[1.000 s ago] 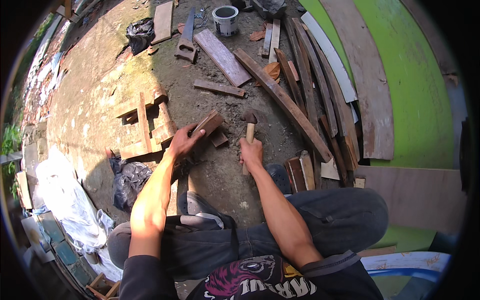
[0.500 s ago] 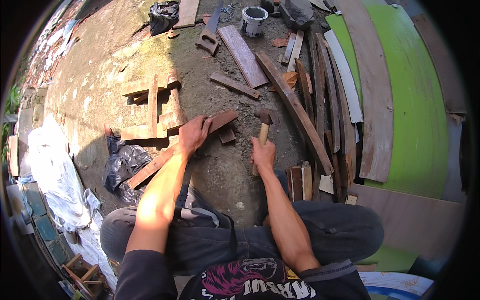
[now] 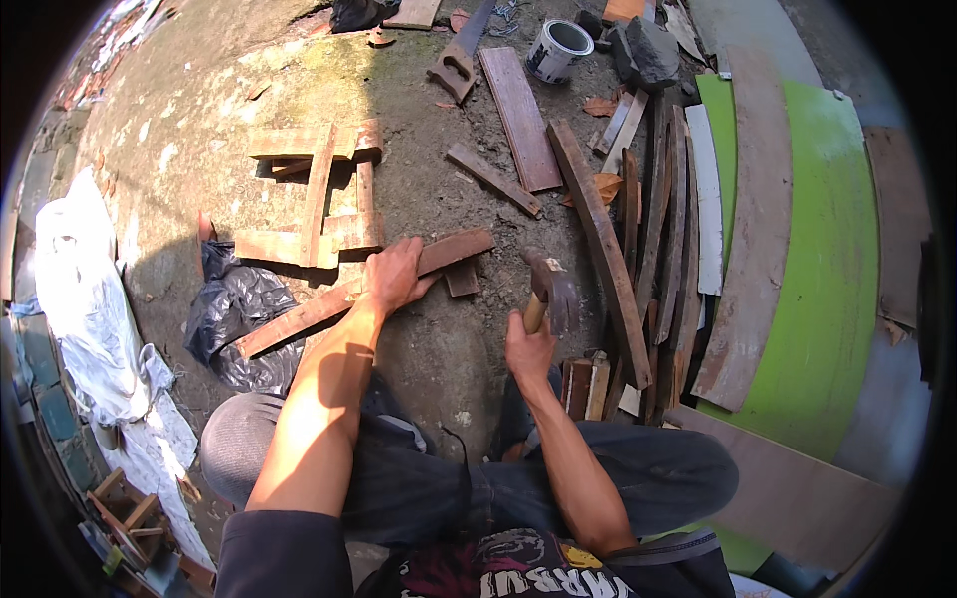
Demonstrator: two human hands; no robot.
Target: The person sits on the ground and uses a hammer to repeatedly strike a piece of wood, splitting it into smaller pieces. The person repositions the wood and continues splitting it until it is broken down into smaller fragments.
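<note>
My left hand (image 3: 396, 276) is closed over a long reddish-brown wooden strip (image 3: 299, 321), which lies slantwise in front of me. Under the strip's far right end sits a short wood block (image 3: 462, 280). A hammer (image 3: 537, 311) is gripped by its pale handle in my right hand (image 3: 529, 349), its head upright and slightly blurred, to the right of the block and apart from it. Just beyond my left hand rests a small frame of joined wood pieces (image 3: 317, 194) on the ground. A black plastic bag (image 3: 234, 319) lies partly beneath the strip's left end.
A handsaw (image 3: 461, 65), a flat board (image 3: 520, 120) and an open paint can (image 3: 559, 52) are at the far side. A long beam (image 3: 598, 249) and several strips lie to my right, beside green panels (image 3: 812, 269). White sheeting (image 3: 85, 299) spreads at the left.
The hammer has tilted, its head now turned and blurred, and my right hand's grip has rotated with it. My left hand still holds the strip. The whole view has shifted slightly.
</note>
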